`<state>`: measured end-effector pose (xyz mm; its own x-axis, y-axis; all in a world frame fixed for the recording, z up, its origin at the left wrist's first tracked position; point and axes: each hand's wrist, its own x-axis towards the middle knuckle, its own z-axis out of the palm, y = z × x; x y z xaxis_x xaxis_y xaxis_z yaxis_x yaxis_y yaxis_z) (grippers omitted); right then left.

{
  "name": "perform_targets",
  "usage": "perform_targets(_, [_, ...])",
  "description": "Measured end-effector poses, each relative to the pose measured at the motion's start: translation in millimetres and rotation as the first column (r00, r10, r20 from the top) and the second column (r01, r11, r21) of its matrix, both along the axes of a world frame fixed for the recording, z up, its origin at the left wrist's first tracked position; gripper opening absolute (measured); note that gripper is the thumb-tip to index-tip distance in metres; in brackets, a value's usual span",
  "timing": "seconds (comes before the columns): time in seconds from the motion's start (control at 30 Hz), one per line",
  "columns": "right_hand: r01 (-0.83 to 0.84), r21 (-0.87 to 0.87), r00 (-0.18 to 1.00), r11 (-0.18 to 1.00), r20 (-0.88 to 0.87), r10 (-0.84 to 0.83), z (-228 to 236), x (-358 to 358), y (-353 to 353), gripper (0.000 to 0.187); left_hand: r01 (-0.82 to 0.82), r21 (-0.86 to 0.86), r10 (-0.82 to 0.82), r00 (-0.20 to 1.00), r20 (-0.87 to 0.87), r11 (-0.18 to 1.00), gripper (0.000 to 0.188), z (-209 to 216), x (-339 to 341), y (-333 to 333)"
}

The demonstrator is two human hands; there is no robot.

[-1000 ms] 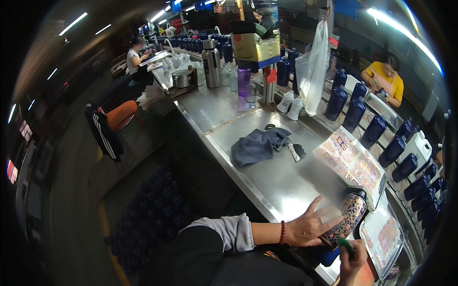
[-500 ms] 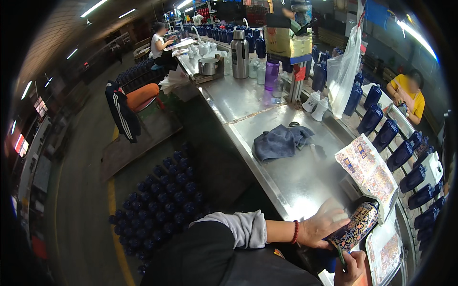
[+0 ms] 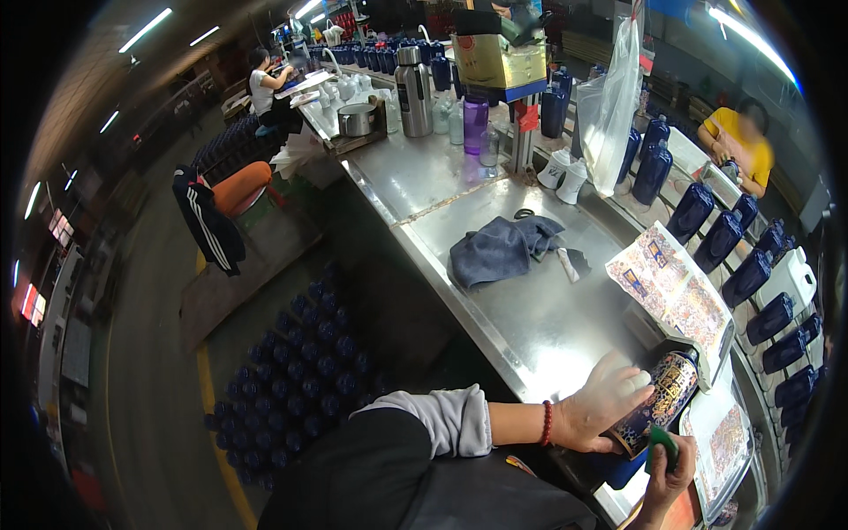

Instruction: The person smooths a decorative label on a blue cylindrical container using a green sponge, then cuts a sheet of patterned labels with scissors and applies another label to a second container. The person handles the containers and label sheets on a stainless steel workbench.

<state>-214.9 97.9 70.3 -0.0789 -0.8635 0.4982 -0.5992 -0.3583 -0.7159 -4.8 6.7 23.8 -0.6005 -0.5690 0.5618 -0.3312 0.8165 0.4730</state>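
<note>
A dark blue bottle [image 3: 664,399] with a gold and floral pattern lies tilted over the table's near right corner, its neck end pointing away. My left hand [image 3: 594,413] rests against its left side, fingers stretched and partly blurred, thumb apart near the base. Pale covers sit on some fingertips, and a red bead bracelet [image 3: 547,424] circles the wrist. In my right hand [image 3: 673,473], a small green flat pad [image 3: 661,449] is pinched at the bottle's lower end. Patterned printed sheets [image 3: 676,283] lean just beyond the bottle; another sheet [image 3: 720,442] lies right of it.
On the metal table [image 3: 442,212] lie a dark blue cloth [image 3: 495,250] and a small white tube [image 3: 567,265]. Farther back stand a steel flask [image 3: 412,93], a purple bottle [image 3: 475,124] and a metal pot [image 3: 357,120]. Blue bottles [image 3: 746,278] line the right side. Co-workers sit beyond.
The view has shifted slightly. My right hand has turned, showing more of the green pad. My left hand's fingers have lifted and stretched beside the bottle, whose visible pattern has turned.
</note>
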Motion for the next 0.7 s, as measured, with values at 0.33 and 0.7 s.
perform_targets(0.33, [0.050,0.129,0.984,0.990,0.161,-0.071,-34.4,-13.9,16.8,0.026,-0.061,0.051,0.064,0.997,-0.049,0.997,0.100,-21.2,-1.6,4.3])
perform_targets(0.7, [-0.128,-0.284,0.906,0.950,-0.423,-0.004,-4.9,15.5,12.5,0.027,-0.098,0.036,0.100,0.993,-0.055,0.994,0.099,-18.3,1.2,5.9])
